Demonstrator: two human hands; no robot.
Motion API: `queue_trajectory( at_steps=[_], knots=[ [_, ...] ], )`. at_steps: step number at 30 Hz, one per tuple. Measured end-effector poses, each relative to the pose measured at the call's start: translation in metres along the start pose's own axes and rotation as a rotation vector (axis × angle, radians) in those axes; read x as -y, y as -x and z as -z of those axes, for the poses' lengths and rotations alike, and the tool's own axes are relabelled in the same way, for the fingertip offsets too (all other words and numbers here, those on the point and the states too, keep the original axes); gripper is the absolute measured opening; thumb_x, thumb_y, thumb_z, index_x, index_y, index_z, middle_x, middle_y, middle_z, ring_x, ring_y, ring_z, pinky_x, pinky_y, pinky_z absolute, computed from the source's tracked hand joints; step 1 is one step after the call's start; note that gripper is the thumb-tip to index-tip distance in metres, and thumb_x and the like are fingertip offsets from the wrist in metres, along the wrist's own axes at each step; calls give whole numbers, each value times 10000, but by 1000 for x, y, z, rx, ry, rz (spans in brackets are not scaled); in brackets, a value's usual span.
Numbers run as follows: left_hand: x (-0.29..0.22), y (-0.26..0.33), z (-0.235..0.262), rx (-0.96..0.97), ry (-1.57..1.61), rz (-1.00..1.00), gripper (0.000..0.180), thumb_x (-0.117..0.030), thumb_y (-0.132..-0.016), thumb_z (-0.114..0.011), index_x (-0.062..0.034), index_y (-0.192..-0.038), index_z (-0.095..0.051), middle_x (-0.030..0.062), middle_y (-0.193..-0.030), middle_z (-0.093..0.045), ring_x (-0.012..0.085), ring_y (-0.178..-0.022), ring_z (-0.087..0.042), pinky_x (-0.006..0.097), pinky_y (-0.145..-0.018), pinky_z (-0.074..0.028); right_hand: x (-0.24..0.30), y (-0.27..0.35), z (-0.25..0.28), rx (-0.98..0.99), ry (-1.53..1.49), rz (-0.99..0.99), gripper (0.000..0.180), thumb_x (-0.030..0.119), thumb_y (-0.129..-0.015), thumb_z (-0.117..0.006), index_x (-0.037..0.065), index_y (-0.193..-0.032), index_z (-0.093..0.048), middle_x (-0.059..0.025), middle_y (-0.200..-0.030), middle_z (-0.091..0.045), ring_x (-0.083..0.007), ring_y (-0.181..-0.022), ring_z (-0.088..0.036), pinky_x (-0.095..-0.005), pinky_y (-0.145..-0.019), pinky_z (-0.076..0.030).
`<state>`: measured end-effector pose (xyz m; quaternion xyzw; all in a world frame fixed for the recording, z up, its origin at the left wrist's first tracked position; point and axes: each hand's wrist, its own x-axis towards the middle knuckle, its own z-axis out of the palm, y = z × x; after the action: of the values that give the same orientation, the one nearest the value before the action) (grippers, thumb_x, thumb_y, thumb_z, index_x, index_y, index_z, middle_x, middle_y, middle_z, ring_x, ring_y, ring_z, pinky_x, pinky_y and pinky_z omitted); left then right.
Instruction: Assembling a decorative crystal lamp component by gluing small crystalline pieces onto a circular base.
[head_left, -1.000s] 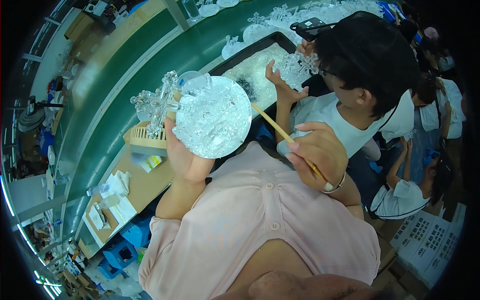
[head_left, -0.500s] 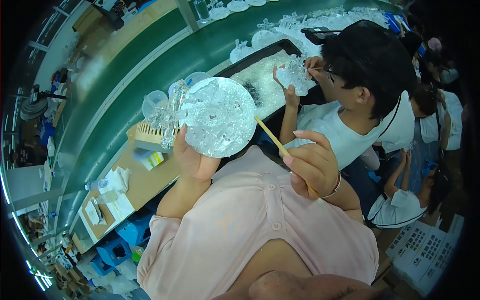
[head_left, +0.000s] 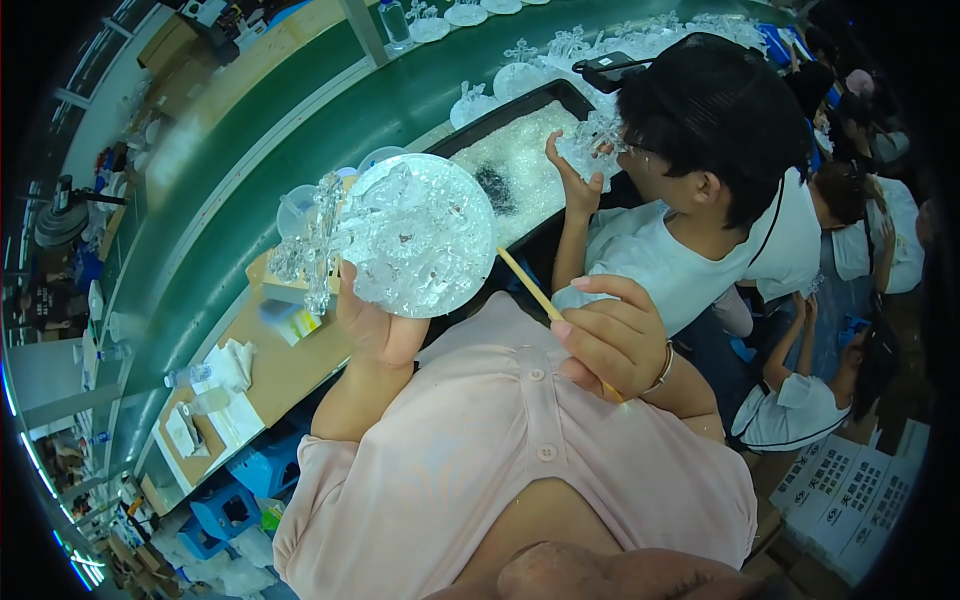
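My left hand (head_left: 383,328) is closed on the lower edge of a clear, glittering ornament (head_left: 430,245). This piece has a round, disc-like base turned toward me, and a cross-shaped part juts out to its left. In my right hand (head_left: 618,335) a thin yellow wooden stick (head_left: 526,281) is pinched between thumb and fingers. Its upper end points up and left, close to the disc's right rim, with a small gap between. Behind the ornament, partly hidden, are clear plastic cups (head_left: 294,212).
A black tray (head_left: 565,92) of clear granules lies beyond my hands. To the right, a co-worker (head_left: 690,220) holds a similar clear piece (head_left: 590,150). More ornaments (head_left: 520,78) line the green conveyor belt (head_left: 235,150). At left are a cardboard-topped table (head_left: 285,365) and blue stools (head_left: 225,510).
The ornament, both hands and the stick appear slightly farther left, as does much of the scene. The co-worker's piece is closer to their head. My grips look the same.
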<state>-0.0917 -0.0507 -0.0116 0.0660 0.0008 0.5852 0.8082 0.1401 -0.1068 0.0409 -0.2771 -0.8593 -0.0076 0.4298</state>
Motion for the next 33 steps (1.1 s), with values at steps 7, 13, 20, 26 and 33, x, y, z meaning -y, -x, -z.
queue_trajectory(
  at_steps=[7,13,20,26,33],
  knots=[
    [1,3,-2,-122,-160,-31,605,-290,-819,-606,-96,-1329,-344,114,-1339,-391,304,-1246,-350,497,-1055,-244,0,3,-8,-5,85,93,229,177,-866,-528,-49,-906,-534,-148,-762,-608,-209,-638,-577,-414,-760,-505],
    [8,-2,2,-155,-117,-41,592,-259,-821,-597,-84,-1326,-341,116,-1330,-399,303,-1242,-355,491,-1053,-249,-5,2,-21,-26,174,90,180,115,-840,-545,-58,-887,-524,-149,-761,-603,-218,-657,-582,-394,-763,-511],
    [15,-9,5,-188,-118,0,605,-246,-812,-602,-74,-1325,-332,119,-1327,-400,302,-1237,-363,485,-1050,-260,-21,3,-34,-14,250,53,205,82,-797,-596,-71,-915,-530,-148,-780,-601,-244,-706,-592,-379,-775,-510],
    [17,-11,0,-227,-176,-5,631,-247,-788,-626,-76,-1321,-335,118,-1317,-412,295,-1224,-384,476,-1041,-288,-25,8,-32,-31,173,42,190,49,-762,-616,-74,-890,-546,-157,-799,-604,-258,-718,-596,-387,-765,-511],
    [19,-10,5,-222,-196,24,651,-250,-775,-637,-82,-1325,-333,122,-1315,-417,300,-1224,-386,487,-1044,-281,-35,6,-28,-66,142,10,188,51,-769,-601,-71,-903,-550,-159,-800,-602,-287,-731,-601,-393,-735,-515]
  ],
)
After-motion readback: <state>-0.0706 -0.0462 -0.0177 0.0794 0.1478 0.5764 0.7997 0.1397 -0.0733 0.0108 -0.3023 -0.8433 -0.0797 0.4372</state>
